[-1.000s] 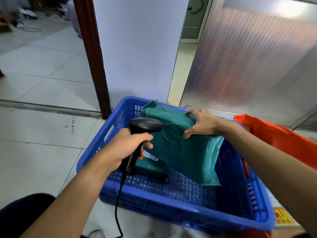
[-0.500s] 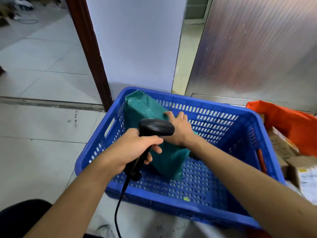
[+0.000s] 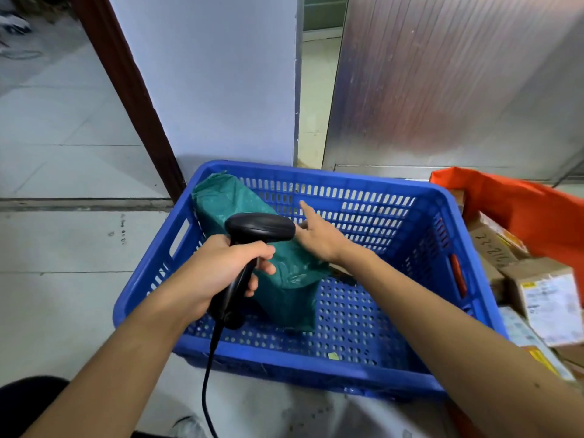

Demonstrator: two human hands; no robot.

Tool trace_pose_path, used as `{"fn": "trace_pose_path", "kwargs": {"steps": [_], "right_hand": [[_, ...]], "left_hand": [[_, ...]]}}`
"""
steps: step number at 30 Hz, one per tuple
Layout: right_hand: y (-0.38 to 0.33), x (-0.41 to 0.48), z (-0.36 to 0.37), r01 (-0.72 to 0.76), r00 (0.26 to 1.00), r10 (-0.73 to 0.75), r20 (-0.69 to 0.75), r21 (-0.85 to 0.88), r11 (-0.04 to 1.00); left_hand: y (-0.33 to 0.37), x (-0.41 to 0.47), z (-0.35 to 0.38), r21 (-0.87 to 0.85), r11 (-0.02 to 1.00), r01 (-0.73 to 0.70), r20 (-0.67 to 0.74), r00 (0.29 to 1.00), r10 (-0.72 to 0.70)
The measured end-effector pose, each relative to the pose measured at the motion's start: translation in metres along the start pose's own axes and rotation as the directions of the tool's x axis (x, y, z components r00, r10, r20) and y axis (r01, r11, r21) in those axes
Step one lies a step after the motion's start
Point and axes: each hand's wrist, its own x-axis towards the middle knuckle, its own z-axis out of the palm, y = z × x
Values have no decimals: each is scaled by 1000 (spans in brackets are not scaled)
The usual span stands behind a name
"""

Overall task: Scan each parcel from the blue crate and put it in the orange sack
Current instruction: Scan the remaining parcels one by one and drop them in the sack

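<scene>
A blue perforated crate (image 3: 410, 305) stands on the floor in front of me. Inside it a green plastic-wrapped parcel (image 3: 284, 279) leans against the left wall, tilted. My left hand (image 3: 227, 270) grips a black corded barcode scanner (image 3: 259, 229), its head held over the parcel. My right hand (image 3: 316, 235) rests flat on the parcel's upper right side, fingers spread and pointing to the far wall; part of the hand is hidden behind the scanner head. The orange sack (image 3: 521, 203) stands open at the right of the crate with several cardboard parcels (image 3: 543, 295) inside.
A white wall panel (image 3: 215, 90) and a dark brown door frame (image 3: 132, 99) rise behind the crate. A ribbed metal panel (image 3: 458, 83) stands at the back right. Tiled floor (image 3: 63, 235) stretches to the left. The scanner's cable (image 3: 207, 374) hangs down by the crate's front.
The large flat green bag that my right hand held a second ago is gone from the crate. My right hand now lies with fingers spread on the remaining green parcel. The view shifted right.
</scene>
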Motion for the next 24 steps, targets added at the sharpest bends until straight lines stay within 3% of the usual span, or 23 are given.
{"fn": "trace_pose_path", "kwargs": {"steps": [3, 8, 14, 19, 24], "right_hand": [[41, -5, -21, -129, 989, 130, -69, 27, 991], [116, 0, -27, -279, 959, 274, -67, -85, 956], [181, 18, -10, -273, 953, 301, 28, -347, 897], [209, 35, 3, -181, 957, 273, 93, -543, 820], [219, 55, 12, -154, 962, 255, 93, -587, 795]], "left_hand": [[-4, 1, 6, 26, 1000, 8, 10, 1000, -9], [-3, 5, 20, 55, 998, 10, 46, 999, -13], [2, 14, 41, 67, 997, 44, 118, 992, -52], [0, 23, 61, 114, 992, 48, 83, 995, -58], [-1, 32, 69, 108, 993, 49, 30, 998, -52]]}}
